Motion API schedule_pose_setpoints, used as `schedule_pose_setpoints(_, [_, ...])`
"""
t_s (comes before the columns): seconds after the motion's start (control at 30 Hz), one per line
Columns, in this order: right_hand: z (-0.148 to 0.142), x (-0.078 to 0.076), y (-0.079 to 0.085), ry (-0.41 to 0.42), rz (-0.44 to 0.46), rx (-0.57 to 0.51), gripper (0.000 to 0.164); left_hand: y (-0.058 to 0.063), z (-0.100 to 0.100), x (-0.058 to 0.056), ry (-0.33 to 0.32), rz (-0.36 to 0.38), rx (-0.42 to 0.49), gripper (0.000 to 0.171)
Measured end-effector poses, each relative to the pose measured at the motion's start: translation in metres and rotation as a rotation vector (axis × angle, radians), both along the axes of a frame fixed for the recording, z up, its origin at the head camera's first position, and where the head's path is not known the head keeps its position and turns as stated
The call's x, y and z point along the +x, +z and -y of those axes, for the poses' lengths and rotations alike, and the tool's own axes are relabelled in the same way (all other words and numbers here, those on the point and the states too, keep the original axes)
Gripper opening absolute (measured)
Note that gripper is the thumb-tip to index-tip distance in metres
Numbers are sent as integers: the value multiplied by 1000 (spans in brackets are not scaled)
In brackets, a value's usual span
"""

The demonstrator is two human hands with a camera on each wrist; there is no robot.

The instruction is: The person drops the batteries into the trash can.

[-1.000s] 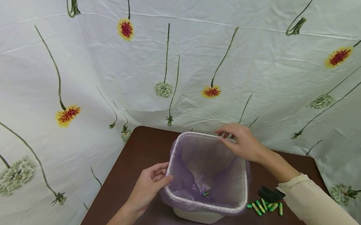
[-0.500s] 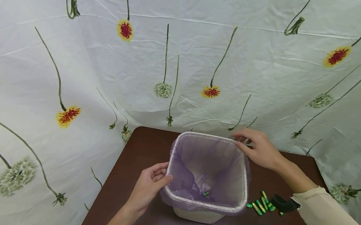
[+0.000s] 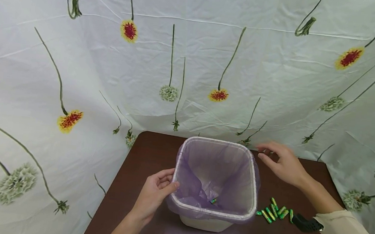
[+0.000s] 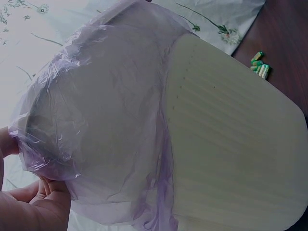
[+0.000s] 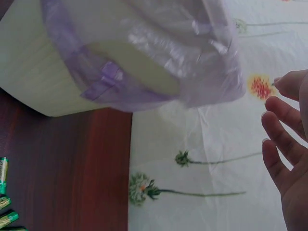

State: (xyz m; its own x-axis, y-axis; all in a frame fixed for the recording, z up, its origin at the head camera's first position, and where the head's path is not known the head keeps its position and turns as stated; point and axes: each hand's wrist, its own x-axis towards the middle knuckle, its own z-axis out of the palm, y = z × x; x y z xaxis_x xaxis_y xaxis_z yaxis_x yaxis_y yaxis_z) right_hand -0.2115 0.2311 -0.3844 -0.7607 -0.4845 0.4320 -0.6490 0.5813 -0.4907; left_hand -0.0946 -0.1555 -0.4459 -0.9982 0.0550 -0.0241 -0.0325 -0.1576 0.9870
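Note:
A cream trash bin (image 3: 205, 224) stands on the table, lined with a thin purple trash bag (image 3: 192, 181) folded over its rim. My left hand (image 3: 155, 194) grips the bin's left rim through the bag, thumb over the edge and fingers outside. In the left wrist view the left hand (image 4: 36, 204) holds the bagged rim at lower left. My right hand (image 3: 281, 163) is in the air just right of the bin's far right corner, fingers loosely bent and holding nothing. The right wrist view shows the right hand (image 5: 291, 139) apart from the bag. A small green piece (image 3: 213, 201) lies inside the bin.
Several small green-and-gold cylinders (image 3: 273, 211), like batteries, lie on the dark brown table (image 3: 157, 148) to the right of the bin. A black watch strap (image 3: 307, 223) is on the right wrist. A white flowered cloth (image 3: 199, 69) hangs behind the table.
My right hand has moved right along the far rim and off the bin's corner, exposing more of the green cylinders. The left hand and bin have stayed in place.

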Motion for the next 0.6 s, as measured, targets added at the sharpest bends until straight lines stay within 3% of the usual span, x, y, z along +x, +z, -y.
schedule_pose_setpoints(0.4, [-29, 14, -27, -128, -9, 1, 23, 1, -1, 0, 18, 9, -6, 48])
schedule_pose_setpoints(0.6, [-42, 23, -49, -177, -20, -4, 25, 1, -2, 0, 22, 11, -6, 49])
